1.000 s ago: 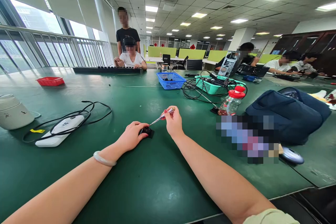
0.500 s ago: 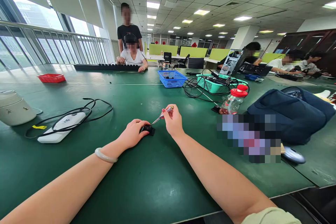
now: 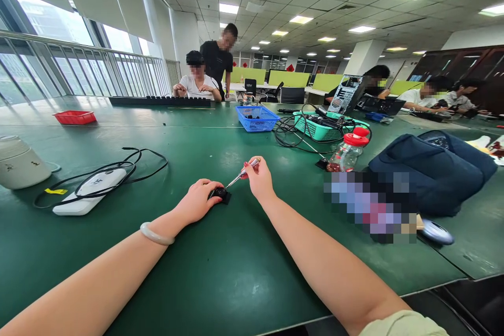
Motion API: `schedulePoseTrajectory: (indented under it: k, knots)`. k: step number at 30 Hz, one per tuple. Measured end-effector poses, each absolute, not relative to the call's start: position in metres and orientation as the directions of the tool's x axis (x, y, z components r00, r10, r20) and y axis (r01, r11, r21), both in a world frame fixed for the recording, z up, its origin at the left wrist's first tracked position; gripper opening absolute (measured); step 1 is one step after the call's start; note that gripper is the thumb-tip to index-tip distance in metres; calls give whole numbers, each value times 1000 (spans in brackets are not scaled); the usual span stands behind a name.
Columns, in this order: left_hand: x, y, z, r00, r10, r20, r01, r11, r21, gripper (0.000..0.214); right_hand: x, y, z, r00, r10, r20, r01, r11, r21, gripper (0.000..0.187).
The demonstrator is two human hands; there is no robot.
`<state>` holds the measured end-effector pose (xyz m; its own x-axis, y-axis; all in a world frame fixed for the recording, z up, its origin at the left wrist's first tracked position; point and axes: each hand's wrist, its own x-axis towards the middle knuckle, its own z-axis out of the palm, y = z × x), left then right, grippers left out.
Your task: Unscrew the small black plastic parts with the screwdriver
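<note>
My left hand [image 3: 197,200] is closed over a small black part [image 3: 221,193] that rests on the green table [image 3: 220,273]. My right hand [image 3: 257,181] pinches a thin screwdriver [image 3: 243,175] with a clear reddish handle. The metal tip of the screwdriver touches the top of the black part. A pale bangle sits on my left wrist.
A white device with a looped black cable [image 3: 92,186] and a white jar [image 3: 19,161] lie to the left. A red-capped bottle [image 3: 348,153], a dark blue bag [image 3: 433,168], blue basket [image 3: 256,118] and green basket [image 3: 323,127] lie right and ahead. People sit and stand at the far side.
My hands hold the same pose on the black part and screwdriver. The standing person at the far side has moved to the right, behind the seated one, and leans over.
</note>
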<state>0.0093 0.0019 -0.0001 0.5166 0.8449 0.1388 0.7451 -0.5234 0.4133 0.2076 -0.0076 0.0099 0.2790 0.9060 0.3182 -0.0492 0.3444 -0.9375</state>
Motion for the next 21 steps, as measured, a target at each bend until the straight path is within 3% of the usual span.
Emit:
schedulePoseTrajectory:
  k: [3,7,21]
  knots:
    - [8,3,-1,525,840,141,737,-531,419,34,213,0,6,303,943,140,-216,211,-953,15]
    - [7,3,-2,514,845,147,738,-523,426,34,218,4,3,228,974,13,-373,100,-922,15]
    - [6,5,-3,508,848,151,746,-521,414,34,215,7,-2,259,963,-75,-434,47,-900,24]
